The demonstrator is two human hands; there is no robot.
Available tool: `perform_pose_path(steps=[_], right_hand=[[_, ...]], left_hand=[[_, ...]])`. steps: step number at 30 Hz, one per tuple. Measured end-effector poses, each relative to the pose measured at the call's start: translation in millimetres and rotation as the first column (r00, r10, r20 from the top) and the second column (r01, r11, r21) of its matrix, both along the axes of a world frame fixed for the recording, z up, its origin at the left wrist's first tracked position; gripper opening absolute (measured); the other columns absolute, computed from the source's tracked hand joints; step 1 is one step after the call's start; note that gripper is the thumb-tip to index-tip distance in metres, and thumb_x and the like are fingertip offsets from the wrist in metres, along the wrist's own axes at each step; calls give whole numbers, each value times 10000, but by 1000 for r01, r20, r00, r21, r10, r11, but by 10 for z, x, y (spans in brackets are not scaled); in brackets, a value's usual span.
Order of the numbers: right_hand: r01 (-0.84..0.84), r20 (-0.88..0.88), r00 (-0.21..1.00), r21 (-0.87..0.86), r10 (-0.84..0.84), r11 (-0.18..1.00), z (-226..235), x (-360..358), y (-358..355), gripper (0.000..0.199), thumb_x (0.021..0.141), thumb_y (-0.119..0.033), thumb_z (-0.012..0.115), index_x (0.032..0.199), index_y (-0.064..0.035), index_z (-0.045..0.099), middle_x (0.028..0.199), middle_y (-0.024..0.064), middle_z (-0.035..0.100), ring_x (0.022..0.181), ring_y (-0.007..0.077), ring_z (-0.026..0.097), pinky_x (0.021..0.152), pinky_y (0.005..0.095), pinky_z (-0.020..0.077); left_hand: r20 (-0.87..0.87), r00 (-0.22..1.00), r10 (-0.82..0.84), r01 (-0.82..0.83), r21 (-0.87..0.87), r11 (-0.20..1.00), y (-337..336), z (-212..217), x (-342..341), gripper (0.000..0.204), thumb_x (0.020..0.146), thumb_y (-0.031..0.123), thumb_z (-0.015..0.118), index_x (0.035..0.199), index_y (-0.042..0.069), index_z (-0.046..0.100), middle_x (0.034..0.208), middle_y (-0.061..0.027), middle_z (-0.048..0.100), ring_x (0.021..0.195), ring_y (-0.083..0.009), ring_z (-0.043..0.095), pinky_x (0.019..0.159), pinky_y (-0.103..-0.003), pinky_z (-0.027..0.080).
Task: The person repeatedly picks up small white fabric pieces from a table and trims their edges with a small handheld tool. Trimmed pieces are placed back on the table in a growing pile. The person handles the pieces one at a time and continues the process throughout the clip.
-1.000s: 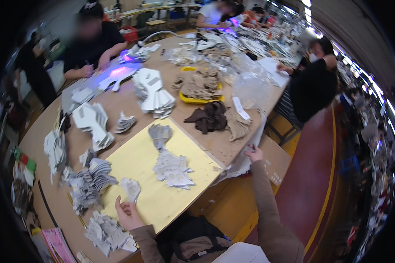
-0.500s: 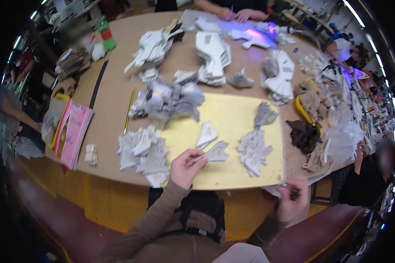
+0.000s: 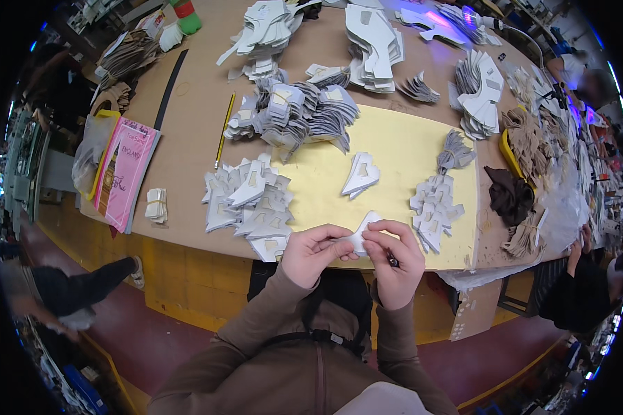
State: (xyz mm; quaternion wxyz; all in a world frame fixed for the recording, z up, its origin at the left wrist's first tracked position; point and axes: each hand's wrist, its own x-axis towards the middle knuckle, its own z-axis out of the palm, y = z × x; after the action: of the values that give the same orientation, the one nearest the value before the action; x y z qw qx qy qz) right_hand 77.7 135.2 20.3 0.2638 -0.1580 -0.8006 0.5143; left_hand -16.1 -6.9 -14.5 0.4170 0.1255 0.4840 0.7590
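Observation:
Near the front edge of the yellow sheet (image 3: 318, 197), both hands pinch one small white cut piece (image 3: 362, 234). My left hand (image 3: 315, 254) is closed on its left side. My right hand (image 3: 398, 261) grips its upper right, fingertips bent over it. A small dark object (image 3: 393, 261) shows among the right fingers; its kind is unclear. Just beyond lies a small stack of similar white pieces (image 3: 360, 175). To the left spreads a heap of grey-white pieces (image 3: 253, 200), and to the right a fanned group of them (image 3: 436, 207).
Bundled grey pieces (image 3: 298, 111) and tall white stacks (image 3: 374, 48) stand farther back. A pencil (image 3: 224, 131), a pink notebook (image 3: 126, 166) and a small tied bundle (image 3: 156, 205) lie left. Brown cloth (image 3: 511, 194) and a yellow tray (image 3: 511, 164) are right.
My right hand has come up from beyond the table's front edge to join the left on a white piece. The left hand has moved slightly right in the picture, and the view has tilted down.

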Motion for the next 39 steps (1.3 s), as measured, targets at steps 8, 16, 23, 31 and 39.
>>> perform_pose_path(steps=[8, 16, 23, 31, 39], right_hand=[[70, 19, 997, 8, -71, 997, -2, 42, 42, 312, 831, 28, 651, 1143, 33, 661, 1051, 130, 618, 833, 189, 594, 676, 272, 471], [3, -208, 974, 413, 91, 911, -36, 147, -26, 328, 734, 20, 751, 1058, -1, 711, 861, 95, 652, 678, 232, 601, 592, 323, 473], [-34, -81, 993, 535, 91, 844, -215, 28, 45, 347, 699, 42, 748, 1033, -54, 739, 843, 59, 651, 632, 202, 588, 544, 308, 453], [-33, -118, 988, 471, 101, 881, -219, 51, 10, 355, 718, 39, 753, 1063, -44, 735, 834, 63, 640, 635, 198, 588, 545, 303, 464], [-59, -100, 988, 453, 117, 890, -202, 76, -8, 405, 689, 64, 726, 1076, -56, 741, 831, 69, 623, 640, 198, 591, 554, 303, 476]], left_hand=[[-27, 996, 82, -84, -85, 993, -14, -23, -32, 197, 929, 4, 636, 1103, -86, 618, 953, -110, 688, 846, -144, 672, 792, -267, 540], [-86, 992, 87, -102, -182, 978, -82, -88, -62, 205, 924, 51, 658, 1090, -68, 638, 912, -58, 676, 791, -92, 626, 747, -233, 510], [-4, 1000, 25, -26, -150, 988, -119, 18, -49, 223, 925, 61, 659, 1107, -66, 640, 936, -54, 674, 756, -78, 602, 698, -208, 496], [102, 994, -43, 52, -85, 995, -139, 3, -81, 216, 944, 77, 635, 1116, -53, 643, 941, -41, 661, 724, -68, 579, 658, -203, 470], [103, 993, -60, 67, -66, 996, -138, 21, -51, 217, 944, 75, 638, 1123, -48, 642, 947, -33, 655, 710, -61, 571, 654, -197, 470]])
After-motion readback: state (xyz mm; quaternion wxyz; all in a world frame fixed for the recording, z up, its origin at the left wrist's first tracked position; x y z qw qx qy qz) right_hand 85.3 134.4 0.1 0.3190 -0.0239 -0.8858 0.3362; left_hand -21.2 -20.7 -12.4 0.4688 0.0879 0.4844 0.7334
